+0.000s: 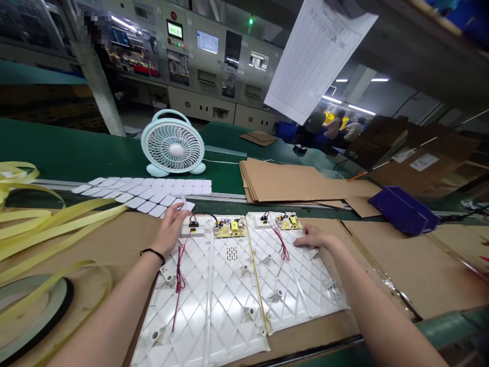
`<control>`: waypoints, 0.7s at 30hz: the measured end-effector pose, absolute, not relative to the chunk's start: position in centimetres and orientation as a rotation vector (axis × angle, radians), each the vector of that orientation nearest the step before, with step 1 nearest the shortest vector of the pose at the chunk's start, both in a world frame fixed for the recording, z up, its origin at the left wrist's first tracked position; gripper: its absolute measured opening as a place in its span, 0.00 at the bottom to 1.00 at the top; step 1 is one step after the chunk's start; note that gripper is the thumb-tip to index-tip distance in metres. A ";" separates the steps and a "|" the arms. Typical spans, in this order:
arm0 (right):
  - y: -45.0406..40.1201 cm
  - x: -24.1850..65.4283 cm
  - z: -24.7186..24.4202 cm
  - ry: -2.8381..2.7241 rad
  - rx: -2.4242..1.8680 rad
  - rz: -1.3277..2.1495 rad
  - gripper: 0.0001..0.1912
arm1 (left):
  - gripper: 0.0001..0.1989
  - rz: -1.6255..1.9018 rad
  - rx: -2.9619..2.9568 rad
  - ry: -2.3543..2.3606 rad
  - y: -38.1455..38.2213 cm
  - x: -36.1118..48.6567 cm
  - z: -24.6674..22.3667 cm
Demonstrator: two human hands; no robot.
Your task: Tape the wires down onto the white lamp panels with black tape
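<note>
Two white ribbed plastic panels, the left one (229,285) and the right one (298,280), lie side by side on cardboard. Each carries a small circuit board, the left board (230,228) and the right board (288,221), near its far edge, plus a bundle of red wire. My left hand (171,229) rests at the far left corner of the left panel, beside a white box with a black connector; its fingers look bent and what they hold is unclear. My right hand (311,237) touches the far right edge of the right panel, fingers apart.
White square pads (145,193) lie beyond the left panel, with a pale blue fan (175,148) behind. Yellow strips (49,224) spread at left. Flat cardboard (290,181) and a purple bin (404,210) are at right. A paper sheet (317,56) hangs overhead.
</note>
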State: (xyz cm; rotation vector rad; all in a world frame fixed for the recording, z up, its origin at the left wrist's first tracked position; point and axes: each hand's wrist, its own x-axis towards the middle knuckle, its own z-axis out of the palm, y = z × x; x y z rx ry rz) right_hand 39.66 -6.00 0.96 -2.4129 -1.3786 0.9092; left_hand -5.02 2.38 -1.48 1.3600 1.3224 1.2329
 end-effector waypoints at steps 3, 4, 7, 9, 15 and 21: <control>-5.5 39.1 1.2 -1.394 -2.472 0.768 0.20 | 0.28 1.319 1.355 1.268 2.4 -5.2 -1.6; -5.4 38.8 1.5 -1.401 -2.491 0.724 0.20 | 0.26 1.392 1.366 1.278 2.2 -5.3 -1.3; -5.2 37.1 3.1 -1.440 -2.531 0.595 0.18 | 0.19 1.628 1.388 1.295 0.8 -5.4 1.0; -5.1 34.6 4.8 -1.540 -2.419 0.471 0.15 | 0.15 1.640 1.355 1.162 -0.7 -5.2 3.2; -6.5 22.4 8.9 -1.836 -1.349 0.776 0.16 | 0.25 1.107 1.329 0.720 -4.9 -2.9 7.2; -5.8 19.3 6.8 -1.941 -1.330 0.791 0.11 | 0.24 0.808 1.607 0.929 -6.4 -2.0 6.4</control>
